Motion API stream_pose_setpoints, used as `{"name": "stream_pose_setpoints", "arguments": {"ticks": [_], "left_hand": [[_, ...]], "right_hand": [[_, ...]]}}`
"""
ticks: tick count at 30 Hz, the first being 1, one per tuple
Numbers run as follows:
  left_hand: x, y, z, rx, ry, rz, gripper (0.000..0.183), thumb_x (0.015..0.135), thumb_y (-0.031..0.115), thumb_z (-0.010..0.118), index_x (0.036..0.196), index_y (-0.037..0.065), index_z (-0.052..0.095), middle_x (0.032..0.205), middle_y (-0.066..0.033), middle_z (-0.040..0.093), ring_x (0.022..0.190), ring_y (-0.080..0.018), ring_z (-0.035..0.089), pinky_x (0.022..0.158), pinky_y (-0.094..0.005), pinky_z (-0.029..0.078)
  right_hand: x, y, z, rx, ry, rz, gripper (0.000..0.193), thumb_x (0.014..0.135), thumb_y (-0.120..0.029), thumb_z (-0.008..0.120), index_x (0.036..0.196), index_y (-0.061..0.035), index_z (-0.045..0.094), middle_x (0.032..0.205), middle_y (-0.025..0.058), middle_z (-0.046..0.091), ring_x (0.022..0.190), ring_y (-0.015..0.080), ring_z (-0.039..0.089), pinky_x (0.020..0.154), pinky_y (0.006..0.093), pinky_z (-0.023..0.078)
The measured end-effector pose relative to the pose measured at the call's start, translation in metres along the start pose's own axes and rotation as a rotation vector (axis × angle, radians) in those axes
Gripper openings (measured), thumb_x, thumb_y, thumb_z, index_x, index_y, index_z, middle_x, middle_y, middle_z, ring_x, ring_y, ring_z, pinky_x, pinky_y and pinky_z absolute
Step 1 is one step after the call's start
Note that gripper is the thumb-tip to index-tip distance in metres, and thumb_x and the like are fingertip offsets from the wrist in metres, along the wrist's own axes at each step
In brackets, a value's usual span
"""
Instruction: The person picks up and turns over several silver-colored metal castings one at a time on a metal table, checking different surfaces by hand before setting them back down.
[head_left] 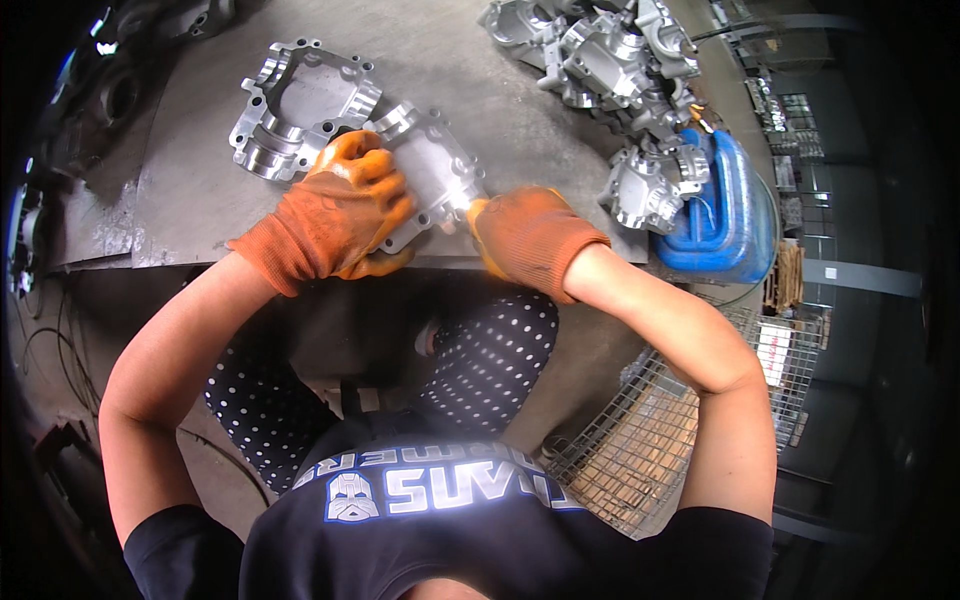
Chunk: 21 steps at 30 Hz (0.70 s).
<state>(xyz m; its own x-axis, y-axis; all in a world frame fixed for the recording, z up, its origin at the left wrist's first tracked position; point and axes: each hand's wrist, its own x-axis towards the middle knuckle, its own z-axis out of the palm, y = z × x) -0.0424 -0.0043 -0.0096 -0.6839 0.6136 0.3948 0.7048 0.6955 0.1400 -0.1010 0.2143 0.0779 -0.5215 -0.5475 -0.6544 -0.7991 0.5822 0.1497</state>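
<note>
Far left: dark cable (60, 340) looped on the floor, below the worktable's left edge. Worktable (525, 130): grey flat top, smudged and scuffed, with pale marks toward the near-left corner. Dark metal parts (118, 95) crowd the left edge; detail lost in shadow.

Left of centre, toward the far edge: machined frame casting (300, 105), lying flat, open in the middle, bolt holes around its rim.

Your left hand (350, 205), in an orange glove, has its fingers curled on the left side of a silver housing casting (430, 160), gripping it. That housing is at the middle of the near edge, just beside the frame casting. Your right hand (525, 235), also gloved, is bunched at the housing's right end, blurred; can't tell whether it grips the housing or something small.

Far-right corner: heaped castings (610, 60). Near-right corner: single casting (645, 185), against a blue plastic container (730, 215).

Right, on the floor: wire mesh cage (640, 430) with tan blocks inside; stacked wood (787, 275) farther off, then a dark wall.
</note>
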Motion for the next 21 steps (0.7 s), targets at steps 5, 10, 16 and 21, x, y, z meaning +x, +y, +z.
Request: {"name": "stream_pose_setpoints", "arguments": {"ticks": [5, 10, 16, 21], "left_hand": [[-0.002, -0.004, -0.01, -0.014, -0.078, 0.035, 0.047, 0.075, 0.043, 0.074, 0.105, 0.008, 0.069, 0.099, -0.006, 0.064, 0.105, -0.0267, 0.058, 0.103, -0.0472, 0.043], [-0.002, -0.004, -0.011, -0.021, -0.098, 0.029, 0.047, 0.072, 0.04, 0.075, 0.106, 0.008, 0.068, 0.102, -0.0077, 0.064, 0.108, -0.0273, 0.057, 0.102, -0.0483, 0.042], [-0.002, -0.004, -0.015, -0.004, -0.083, 0.021, 0.047, 0.071, 0.039, 0.074, 0.105, 0.007, 0.068, 0.103, -0.0091, 0.065, 0.106, -0.0286, 0.058, 0.1, -0.0481, 0.043], [0.033, 0.024, 0.015, 0.129, 0.047, -0.339, 0.056, 0.074, 0.049, 0.074, 0.112, 0.008, 0.067, 0.104, -0.0113, 0.065, 0.1, -0.0299, 0.059, 0.102, -0.0491, 0.039]], "right_hand": [[0.002, 0.012, 0.004, 0.099, -0.003, -0.164, 0.028, 0.088, -0.02, 0.064, 0.109, -0.0012, 0.063, 0.091, 0.0223, 0.071, 0.087, 0.0396, 0.07, 0.075, 0.0463, 0.055], [0.011, 0.03, 0.007, 0.159, -0.026, -0.297, 0.039, 0.087, -0.023, 0.066, 0.118, -0.0011, 0.061, 0.096, 0.0236, 0.07, 0.09, 0.0418, 0.069, 0.077, 0.0476, 0.054], [0.012, 0.045, 0.016, 0.579, 0.068, -0.477, 0.045, 0.086, -0.016, 0.064, 0.128, 0.0004, 0.06, 0.1, 0.024, 0.069, 0.092, 0.0339, 0.069, 0.08, 0.043, 0.053], [0.0, 0.037, 0.031, 1.452, 0.194, -0.235, 0.021, 0.1, -0.019, 0.06, 0.113, -0.0028, 0.063, 0.077, 0.0031, 0.06, 0.065, 0.0086, 0.057, 0.056, 0.0257, 0.046]]}}
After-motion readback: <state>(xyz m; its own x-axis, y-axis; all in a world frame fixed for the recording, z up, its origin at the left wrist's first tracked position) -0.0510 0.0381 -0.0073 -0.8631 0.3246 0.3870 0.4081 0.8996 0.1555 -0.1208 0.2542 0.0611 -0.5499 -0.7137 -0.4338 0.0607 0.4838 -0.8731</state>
